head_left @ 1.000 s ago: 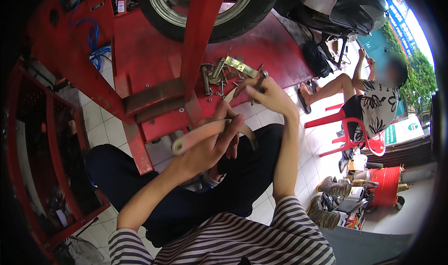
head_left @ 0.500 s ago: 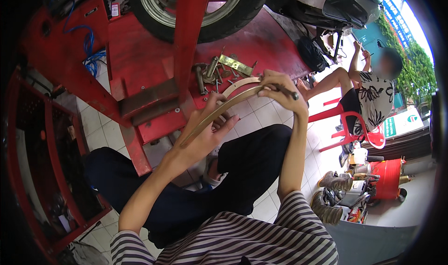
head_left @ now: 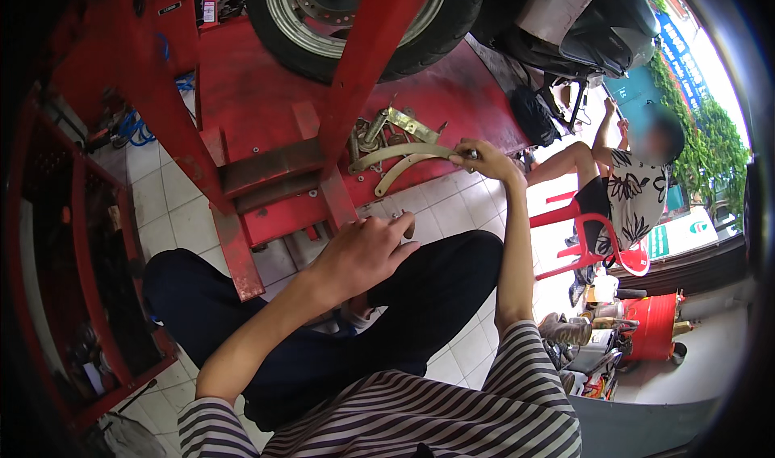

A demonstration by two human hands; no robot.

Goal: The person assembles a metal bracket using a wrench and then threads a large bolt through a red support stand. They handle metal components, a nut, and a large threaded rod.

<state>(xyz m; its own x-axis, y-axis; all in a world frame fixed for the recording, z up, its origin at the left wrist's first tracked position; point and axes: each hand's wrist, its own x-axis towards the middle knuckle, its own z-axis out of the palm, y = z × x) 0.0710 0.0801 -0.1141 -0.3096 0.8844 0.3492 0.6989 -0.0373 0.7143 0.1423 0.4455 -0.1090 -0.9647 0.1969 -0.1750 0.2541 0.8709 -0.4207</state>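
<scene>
My right hand [head_left: 488, 163] pinches the right end of two curved, flat, brass-coloured metal strips [head_left: 401, 152], which have small holes. The strips hang over the near edge of the red platform. Lower and to the left, my left hand [head_left: 355, 256] is apart from them, its fingers curled. A small dark, round-ended rod [head_left: 410, 225] pokes out past those fingers; the rest of it is hidden. Behind the strips lies a heap of metal bolts and a yellowish bracket [head_left: 413, 124] on the platform.
A wheel [head_left: 355, 22] with a black tyre stands on the red platform [head_left: 266, 103], behind red steel posts [head_left: 367, 62]. On the right a person [head_left: 638, 167] sits on a red plastic chair [head_left: 597, 236]. A red rack [head_left: 97, 272] stands left; tools and a red drum [head_left: 652, 326] are lower right.
The strips have swung away from my left hand toward the bolt heap, still in my right hand. The dark-ended rod seen by my right hand earlier now shows at my left hand.
</scene>
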